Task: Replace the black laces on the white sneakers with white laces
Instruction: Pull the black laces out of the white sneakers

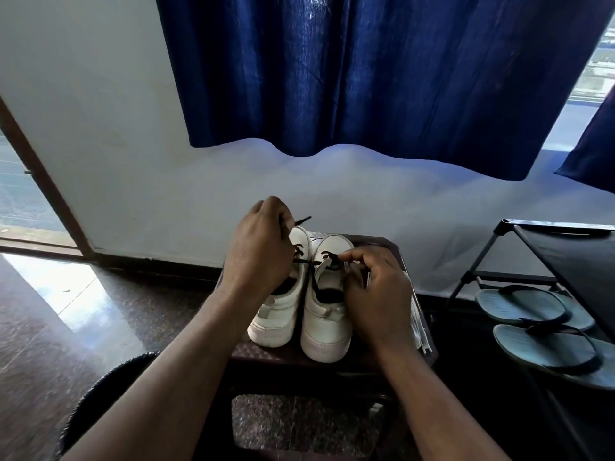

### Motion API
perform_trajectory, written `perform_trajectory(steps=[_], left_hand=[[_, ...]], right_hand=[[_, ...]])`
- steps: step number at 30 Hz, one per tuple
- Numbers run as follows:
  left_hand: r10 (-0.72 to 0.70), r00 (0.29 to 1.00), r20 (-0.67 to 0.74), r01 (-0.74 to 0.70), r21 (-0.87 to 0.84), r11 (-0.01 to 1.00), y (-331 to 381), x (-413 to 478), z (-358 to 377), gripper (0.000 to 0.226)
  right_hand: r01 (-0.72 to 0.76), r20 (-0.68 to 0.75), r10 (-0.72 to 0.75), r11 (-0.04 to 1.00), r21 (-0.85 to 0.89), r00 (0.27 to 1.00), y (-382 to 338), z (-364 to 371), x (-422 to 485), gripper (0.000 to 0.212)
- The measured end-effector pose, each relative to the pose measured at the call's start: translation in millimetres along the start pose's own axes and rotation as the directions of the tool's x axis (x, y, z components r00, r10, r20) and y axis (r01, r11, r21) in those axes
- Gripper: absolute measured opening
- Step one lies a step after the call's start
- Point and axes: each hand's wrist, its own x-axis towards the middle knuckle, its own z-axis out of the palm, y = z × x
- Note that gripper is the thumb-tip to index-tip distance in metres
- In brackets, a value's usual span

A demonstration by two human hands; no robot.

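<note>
Two white sneakers stand side by side on a dark stool (336, 359), toes pointing away from me. My left hand (258, 246) hovers over the left sneaker (278, 322) and pinches one end of a black lace (301, 221), whose tip sticks out past my fingers. My right hand (376, 296) rests on the right sneaker (327, 327), its fingers curled around the black lace near the eyelets. The white laces (420, 331) lie along the stool's right edge, partly hidden behind my right hand.
A black shoe rack (565, 247) stands at the right with two blue-grey flip-flops (545, 331) on its lower shelf. A blue curtain (366, 78) hangs on the wall behind. A dark round seat edge (109, 387) shows at lower left. The floor is glossy dark stone.
</note>
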Motion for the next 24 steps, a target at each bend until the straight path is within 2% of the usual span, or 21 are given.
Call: perform_trajectory(steps=[3,6,10,14,16,20,22,24], left_hand=[[0.110,0.992,0.060,-0.117,0.143,0.983,-2.9,-4.1,1.2,0.020],[0.172,0.984,0.053,-0.180,0.228,0.957,0.8,-12.3,3.4,0.007],[0.209,0.973,0.095,-0.229,0.346,0.910,12.5,-21.1,0.6,0.020],[0.102,0.961,0.257,-0.202,0.403,0.893,17.8,-24.4,0.7,0.042],[0.081,0.958,0.275,-0.194,0.412,0.890,18.5,-24.6,0.8,0.045],[-0.011,0.926,0.376,-0.123,0.331,0.935,16.6,-18.5,-2.7,0.032],[0.007,0.911,0.413,-0.125,0.260,0.958,8.5,-12.1,-6.0,0.027],[0.017,0.899,0.438,-0.132,0.233,0.964,1.9,-4.8,-7.7,0.033]], right_hand=[[0.025,0.099,-0.022,0.999,-0.029,0.995,-3.5,-3.8,6.8,0.029],[0.061,0.199,-0.036,0.991,-0.120,0.979,-2.0,-5.7,13.8,0.023],[0.113,0.221,-0.072,0.977,-0.178,0.973,2.6,-1.1,17.0,0.012],[-0.028,0.105,0.031,0.999,-0.033,0.994,-0.2,5.5,13.8,0.013],[-0.088,0.059,0.090,0.996,-0.031,0.994,-2.0,10.0,11.5,0.010],[-0.081,0.073,0.085,0.995,-0.065,0.994,-4.2,13.3,8.3,0.008],[-0.066,0.092,0.075,0.994,-0.092,0.993,-5.3,11.7,8.9,0.008],[-0.057,0.112,0.069,0.993,-0.107,0.991,-7.6,9.4,9.5,0.008]])
